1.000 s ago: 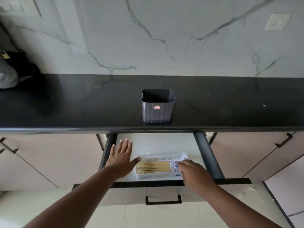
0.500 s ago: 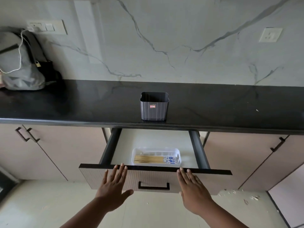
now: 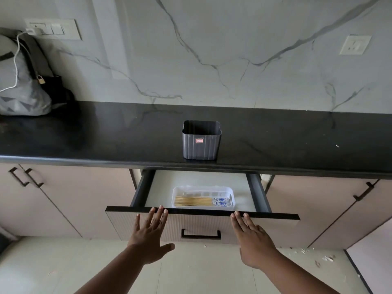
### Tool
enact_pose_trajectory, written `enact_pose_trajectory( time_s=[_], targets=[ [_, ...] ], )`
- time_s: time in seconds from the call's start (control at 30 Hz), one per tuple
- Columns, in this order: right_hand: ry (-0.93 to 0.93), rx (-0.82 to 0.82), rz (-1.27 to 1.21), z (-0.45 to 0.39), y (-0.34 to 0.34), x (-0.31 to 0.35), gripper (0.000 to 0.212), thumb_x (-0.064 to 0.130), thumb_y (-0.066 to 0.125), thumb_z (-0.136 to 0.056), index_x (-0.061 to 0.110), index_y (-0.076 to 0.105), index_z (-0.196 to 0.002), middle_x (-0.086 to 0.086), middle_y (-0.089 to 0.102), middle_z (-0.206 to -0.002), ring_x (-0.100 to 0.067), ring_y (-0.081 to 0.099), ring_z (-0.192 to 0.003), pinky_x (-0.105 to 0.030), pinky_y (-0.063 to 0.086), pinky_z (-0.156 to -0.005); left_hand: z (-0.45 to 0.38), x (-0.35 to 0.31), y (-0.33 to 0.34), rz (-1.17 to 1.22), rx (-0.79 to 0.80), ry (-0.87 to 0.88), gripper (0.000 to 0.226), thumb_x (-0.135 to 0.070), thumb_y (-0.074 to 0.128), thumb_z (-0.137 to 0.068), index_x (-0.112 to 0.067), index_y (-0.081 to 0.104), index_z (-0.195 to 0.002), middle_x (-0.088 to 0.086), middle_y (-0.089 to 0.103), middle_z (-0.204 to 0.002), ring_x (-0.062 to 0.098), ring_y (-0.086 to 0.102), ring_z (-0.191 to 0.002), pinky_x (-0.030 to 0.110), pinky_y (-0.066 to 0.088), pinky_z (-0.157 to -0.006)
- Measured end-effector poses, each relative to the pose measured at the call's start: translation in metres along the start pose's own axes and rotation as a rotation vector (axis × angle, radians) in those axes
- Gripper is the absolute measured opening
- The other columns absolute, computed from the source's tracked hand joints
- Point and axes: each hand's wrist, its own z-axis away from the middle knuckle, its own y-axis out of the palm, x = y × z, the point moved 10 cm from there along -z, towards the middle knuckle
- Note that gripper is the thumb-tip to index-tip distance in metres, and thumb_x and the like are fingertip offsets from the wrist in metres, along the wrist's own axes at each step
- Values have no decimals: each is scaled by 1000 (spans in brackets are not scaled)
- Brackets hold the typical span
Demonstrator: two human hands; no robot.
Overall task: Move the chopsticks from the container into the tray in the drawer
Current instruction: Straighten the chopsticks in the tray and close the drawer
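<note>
A dark grey ribbed container (image 3: pixel 201 141) stands upright on the black countertop (image 3: pixel 106 134), and nothing shows above its rim. Below it the drawer (image 3: pixel 201 224) is pulled out. Inside lies a clear white tray (image 3: pixel 203 190) holding several wooden chopsticks (image 3: pixel 201 202) with blue-patterned ends, laid side by side. My left hand (image 3: pixel 149 238) has straight fingers, its fingertips at the top edge of the drawer front. On the right, my right hand (image 3: pixel 252 240) is flat with its fingertips at the same edge. Both hands hold nothing.
A grey backpack (image 3: pixel 19 81) with a white cable leans against the marble wall at the far left of the counter. Closed cabinet doors (image 3: pixel 63 200) with black handles flank the drawer. Small bits of debris (image 3: pixel 326 258) lie on the floor to the right.
Both hands came out of the drawer, away from the tray, and now lie flat against the drawer front's top edge. The camera has pulled back, so more of the counter and backpack shows.
</note>
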Motion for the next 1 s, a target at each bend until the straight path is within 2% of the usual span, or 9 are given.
enact_pose_trajectory(
  time_s=[0.13,0.33,0.43,0.5,0.63,0.77,0.83,0.93,1.0],
  targets=[
    [40,37,9,-33,-13,-9,89,7,43,-88,19,-20,-151,3,-24,-160,-23,-13,-149,-41,17,-118,-35,5,-15,-45,-21,6,104,-78,30,-82,-19,-34,-137,-1,-40,-148,22,-37,-135,47,-42,-88],
    [143,59,-4,-99,-41,-27,93,5,47,-88,24,-20,-150,6,-22,-160,-26,-14,-148,-44,9,-119,-105,12,-44,-94,-76,13,96,-77,23,-85,-20,-32,-139,3,-34,-153,28,-37,-135,55,-30,-104],
    [125,-48,5,-123,-73,-28,84,21,48,-95,26,-13,-153,4,-15,-162,-27,-12,-148,-45,3,-120,-132,14,-82,-51,-224,10,91,-77,6,-84,-18,-31,-142,6,-37,-152,29,-41,-134,51,-29,-107],
    [86,-223,-32,-132,-105,-25,74,37,44,-98,24,-3,-154,-2,-5,-164,-26,-1,-150,-42,9,-120,-145,16,-113,-3,-334,-2,92,-77,-5,-80,-16,-31,-143,7,-40,-150,28,-41,-135,49,-26,-110],
    [122,-539,-431,-143,-164,-33,74,56,46,-93,20,20,-153,-4,20,-161,-20,23,-146,-35,31,-114,-171,20,-173,345,-507,5,95,-80,-1,-80,-16,-25,-146,3,-36,-152,20,-35,-139,44,-21,-113],
    [137,-530,-914,-181,-183,-49,92,73,48,-79,29,15,-152,4,20,-160,-14,25,-144,-31,30,-111,-201,8,-216,715,-604,57,98,-83,6,-77,-23,-17,-150,-8,-30,-155,11,-29,-142,35,-15,-114],
    [81,-512,-1030,-205,-192,-48,97,80,46,-73,33,14,-152,10,22,-159,-9,25,-143,-26,27,-108,-220,-1,-223,974,-589,78,96,-84,15,-79,-27,-10,-152,-12,-16,-159,7,-17,-145,30,-5,-116],
    [-20,-503,-1140,-240,-201,-48,82,72,53,-79,40,21,-147,17,39,-148,-1,37,-134,-22,32,-104,-255,-13,-216,1373,-455,21,87,-75,36,-81,-38,3,-152,-14,15,-157,0,15,-138,23,16,-109],
    [-34,-493,-1229,-264,-205,-59,58,60,60,-83,55,31,-133,23,53,-134,5,49,-122,-17,40,-96,-275,-19,-218,1414,-463,0,86,-68,45,-80,-38,7,-152,-14,23,-153,1,21,-137,24,21,-109]
  ],
)
